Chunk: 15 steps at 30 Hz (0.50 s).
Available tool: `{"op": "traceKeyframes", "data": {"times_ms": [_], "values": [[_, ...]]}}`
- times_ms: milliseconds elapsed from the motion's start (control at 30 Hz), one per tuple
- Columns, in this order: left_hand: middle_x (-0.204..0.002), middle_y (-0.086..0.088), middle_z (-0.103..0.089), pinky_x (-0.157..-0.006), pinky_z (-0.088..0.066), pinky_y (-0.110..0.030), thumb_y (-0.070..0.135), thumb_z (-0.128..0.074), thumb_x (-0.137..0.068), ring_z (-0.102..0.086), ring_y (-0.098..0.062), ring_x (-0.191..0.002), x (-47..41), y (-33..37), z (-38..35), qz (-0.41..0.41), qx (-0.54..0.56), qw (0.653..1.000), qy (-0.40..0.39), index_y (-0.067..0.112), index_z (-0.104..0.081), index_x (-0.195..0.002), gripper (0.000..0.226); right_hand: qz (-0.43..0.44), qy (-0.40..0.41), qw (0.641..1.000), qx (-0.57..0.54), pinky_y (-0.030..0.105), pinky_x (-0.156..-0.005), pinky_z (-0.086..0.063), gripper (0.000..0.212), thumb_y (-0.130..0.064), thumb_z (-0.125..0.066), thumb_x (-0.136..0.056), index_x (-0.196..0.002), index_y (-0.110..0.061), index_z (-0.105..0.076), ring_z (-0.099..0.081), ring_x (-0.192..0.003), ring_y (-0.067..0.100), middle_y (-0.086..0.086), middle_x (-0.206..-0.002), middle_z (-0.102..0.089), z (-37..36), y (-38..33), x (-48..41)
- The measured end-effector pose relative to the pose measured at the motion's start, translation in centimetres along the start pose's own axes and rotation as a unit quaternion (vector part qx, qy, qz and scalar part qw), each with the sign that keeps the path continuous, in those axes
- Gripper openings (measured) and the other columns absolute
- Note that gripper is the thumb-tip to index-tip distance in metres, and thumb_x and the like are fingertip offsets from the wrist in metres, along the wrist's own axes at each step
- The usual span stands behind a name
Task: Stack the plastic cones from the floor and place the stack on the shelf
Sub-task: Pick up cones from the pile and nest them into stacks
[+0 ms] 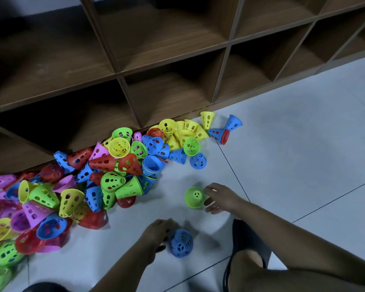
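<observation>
A blue plastic cone stands on the floor tiles, narrow end up and blurred. My left hand is at its left side, with curled fingers touching it. A green cone stands a little farther out. My right hand holds its right side, thumb above and fingers below. A big pile of cones in red, blue, yellow, green and pink lies along the foot of the wooden shelf. The shelf's compartments are open and dark.
A few loose cones, among them a yellow one and a blue one, lie at the pile's right end. Pale floor tiles stretch to the right. My knee and dark clothing are at the bottom right.
</observation>
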<state>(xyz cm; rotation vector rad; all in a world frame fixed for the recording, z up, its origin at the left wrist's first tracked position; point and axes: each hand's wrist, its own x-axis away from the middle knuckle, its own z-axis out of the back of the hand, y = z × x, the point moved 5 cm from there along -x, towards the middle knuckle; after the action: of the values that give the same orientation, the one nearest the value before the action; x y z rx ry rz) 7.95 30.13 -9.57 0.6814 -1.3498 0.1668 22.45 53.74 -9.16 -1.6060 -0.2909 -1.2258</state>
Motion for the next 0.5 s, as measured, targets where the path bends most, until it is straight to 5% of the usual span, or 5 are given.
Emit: {"op": "traceKeyframes", "data": {"times_ms": [167, 333, 500], "values": [[-0.123, -0.028, -0.064, -0.086, -0.062, -0.053, 0.053, -0.066, -0.100, -0.064, -0.043, -0.097, 1.1, -3.8, -1.7, 0.143, 0.134, 0.980, -0.027, 0.006, -0.067, -0.120, 0.051, -0.002, -0.035, 0.999, 0.010, 0.034, -0.074, -0.059, 0.030, -0.047, -0.058, -0.103, -0.126, -0.028, -0.062, -0.077, -0.080, 0.030, 0.022, -0.107, -0.075, -1.1, 0.2, 1.3], [-0.114, -0.029, -0.064, -0.082, -0.063, -0.053, 0.041, -0.070, -0.101, -0.067, -0.046, -0.098, 2.1, -1.5, -3.7, 0.098, 0.255, 0.962, -0.002, 0.004, -0.065, -0.115, 0.039, 0.030, -0.032, 0.999, 0.017, 0.033, -0.080, -0.056, 0.030, -0.045, -0.061, -0.102, -0.132, -0.042, -0.058, -0.072, -0.083, 0.021, 0.014, -0.103, -0.075, -0.8, -0.2, 1.9], [-0.129, -0.022, -0.067, -0.071, -0.066, -0.042, 0.042, -0.073, -0.098, -0.071, -0.038, -0.111, 1.2, 2.8, -4.1, 0.021, 0.301, 0.953, -0.003, 0.011, -0.066, -0.128, 0.043, 0.027, -0.007, 0.999, 0.015, 0.032, -0.078, -0.054, 0.030, -0.044, -0.061, -0.102, -0.131, -0.036, -0.063, -0.070, -0.082, 0.020, 0.008, -0.097, -0.073, 0.0, -0.7, 1.2]]}}
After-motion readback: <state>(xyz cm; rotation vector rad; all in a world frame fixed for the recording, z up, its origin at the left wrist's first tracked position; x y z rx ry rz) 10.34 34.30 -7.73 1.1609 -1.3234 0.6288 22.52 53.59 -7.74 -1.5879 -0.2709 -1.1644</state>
